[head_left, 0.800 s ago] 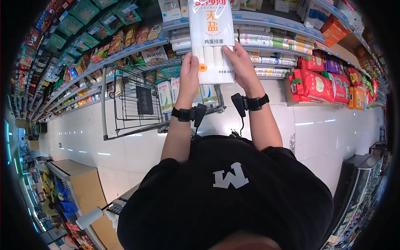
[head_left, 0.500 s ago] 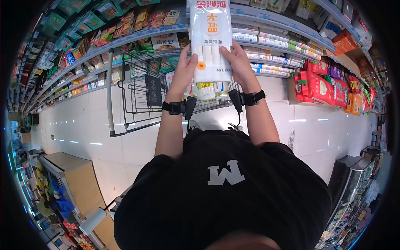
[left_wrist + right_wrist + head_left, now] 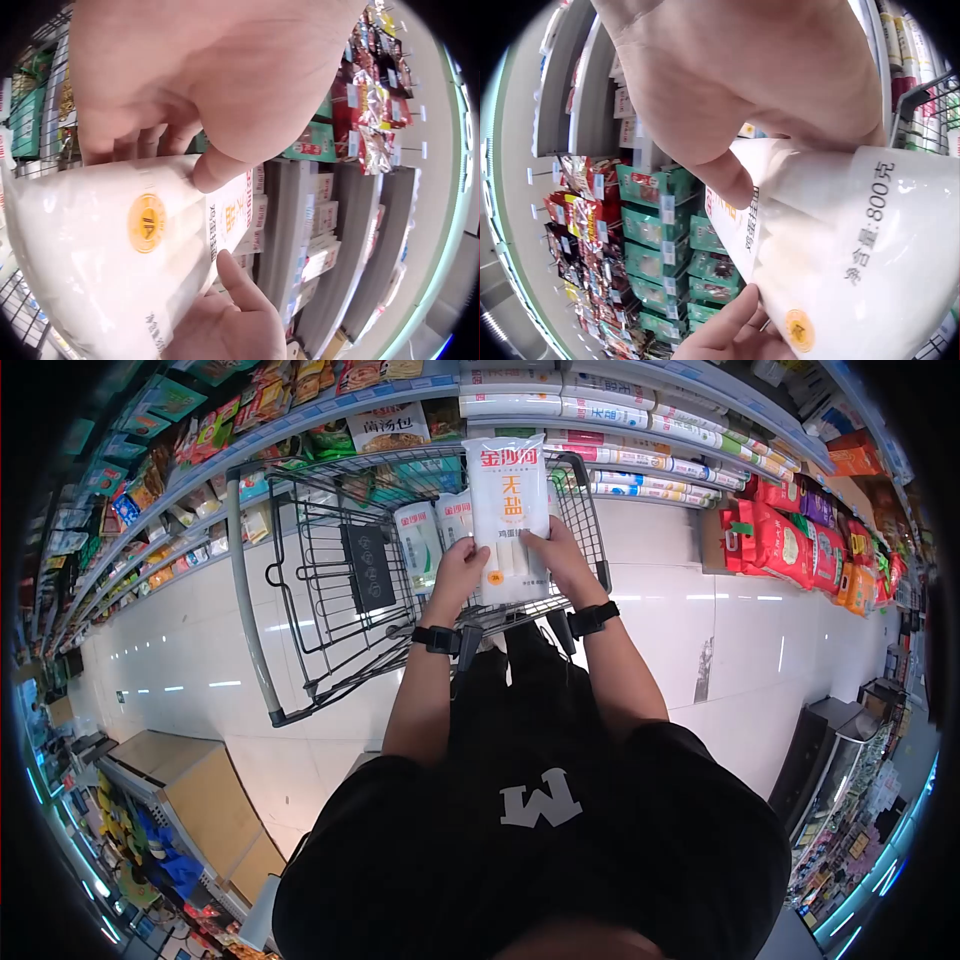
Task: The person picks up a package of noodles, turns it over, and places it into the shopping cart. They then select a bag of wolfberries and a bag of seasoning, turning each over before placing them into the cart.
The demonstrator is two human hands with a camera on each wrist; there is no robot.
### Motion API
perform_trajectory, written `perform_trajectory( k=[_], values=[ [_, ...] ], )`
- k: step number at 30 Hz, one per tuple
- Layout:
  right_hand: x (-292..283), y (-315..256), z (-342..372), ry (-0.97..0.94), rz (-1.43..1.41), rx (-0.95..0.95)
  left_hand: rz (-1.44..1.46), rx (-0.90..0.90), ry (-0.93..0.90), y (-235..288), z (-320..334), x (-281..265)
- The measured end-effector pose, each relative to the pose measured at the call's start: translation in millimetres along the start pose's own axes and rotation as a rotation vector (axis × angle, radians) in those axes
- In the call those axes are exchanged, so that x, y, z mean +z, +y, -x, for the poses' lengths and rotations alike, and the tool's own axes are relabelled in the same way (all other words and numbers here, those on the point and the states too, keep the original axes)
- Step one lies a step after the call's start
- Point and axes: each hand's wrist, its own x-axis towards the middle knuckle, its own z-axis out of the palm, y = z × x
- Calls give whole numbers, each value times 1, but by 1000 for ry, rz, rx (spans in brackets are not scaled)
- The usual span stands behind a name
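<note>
A white noodle package (image 3: 512, 510) with red and orange lettering is held upright over the near part of a wire shopping cart (image 3: 372, 567). The left hand (image 3: 459, 575) grips its left edge, thumb on the front face and fingers behind. On the opposite edge the right hand (image 3: 563, 563) grips in the same way. Both wrist views show the package close up, its orange round mark (image 3: 146, 223) and printed weight (image 3: 870, 223) facing the person. Similar white packages (image 3: 418, 545) stand in the cart, left of the held one, which partly hides the others.
Behind the cart run shelves (image 3: 300, 422) with wrapped noodle rolls (image 3: 610, 412) and bagged goods. Red bags (image 3: 780, 545) are stacked at the right. A tan cabinet (image 3: 215, 800) stands at lower left, a dark display case (image 3: 822, 755) at lower right.
Both hands have lowered the package toward the person, from in front of the shelves to over the cart. The cart now appears larger and nearer beneath it. The grip is kept.
</note>
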Motion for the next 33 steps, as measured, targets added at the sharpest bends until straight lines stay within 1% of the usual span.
perform_trajectory(
  k=[1, 3, 4, 5, 6, 7, 8, 9, 11, 12, 13, 15, 16, 17, 19, 20, 21, 23, 25, 27, 28, 29, 30, 31, 32, 33],
  values=[
    [-5, 12, -7, 0, 1, 14, 4, -14, 1, -12, -7, 2],
    [-10, 33, -23, 22, 72, 91, 39, -200, 12, -32, -22, 3],
    [-13, 44, -34, -19, 20, 112, 110, -266, 20, -53, -33, 2],
    [-15, 55, -46, -35, 24, 123, 116, -274, 37, -74, -45, -1],
    [-21, 68, -58, -38, 98, 173, 235, -354, 29, -95, -56, 1],
    [-28, 83, -69, -38, 171, 223, 355, -434, 17, -102, -62, 5],
    [-31, 98, -81, -23, 238, 242, 313, -546, 62, -108, -70, 9],
    [-36, 113, -92, -26, 239, 255, 317, -558, 65, -118, -78, 11],
    [-44, 145, -110, -24, 176, 320, 348, -638, 44, -148, -95, 14],
    [-46, 156, -119, -41, 78, 352, 273, -658, 33, -149, -101, 14],
    [-49, 167, -129, -37, 68, 369, 267, -677, 31, -151, -106, 14],
    [-55, 189, -144, 26, 316, 460, 158, -736, 4, -162, -118, 14],
    [-58, 198, -152, 28, 372, 434, 66, -719, 24, -176, -128, 17],
    [-60, 207, -162, 15, 382, 446, 79, -731, 34, -187, -138, 19],
    [-63, 227, -176, 63, 403, 415, 74, -630, 113, -197, -147, 27],
    [-65, 238, -181, 62, 344, 381, 80, -624, 149, -202, -151, 31],
    [-67, 246, -189, 50, 351, 397, 89, -640, 159, -208, -156, 33],
    [-75, 259, -205, 46, 591, 356, 120, -602, 225, -219, -166, 39],
    [-77, 264, -211, 58, 580, 356, 128, -617, 190, -236, -172, 43],
    [-79, 266, -220, 52, 731, 363, 198, -641, 205, -247, -178, 46],
    [-78, 266, -220, 48, 680, 354, 139, -616, 207, -251, -180, 46],
    [-75, 267, -222, 44, 681, 362, 141, -624, 209, -254, -180, 46],
    [-76, 278, -224, 32, 673, 350, 124, -584, 232, -237, -177, 46],
    [-76, 284, -226, 20, 666, 338, 106, -544, 256, -237, -175, 47],
    [-76, 290, -227, 14, 668, 347, 109, -554, 260, -237, -175, 46],
    [-74, 291, -227, 29, 665, 339, 131, -519, 274, -250, -175, 48]
  ],
)
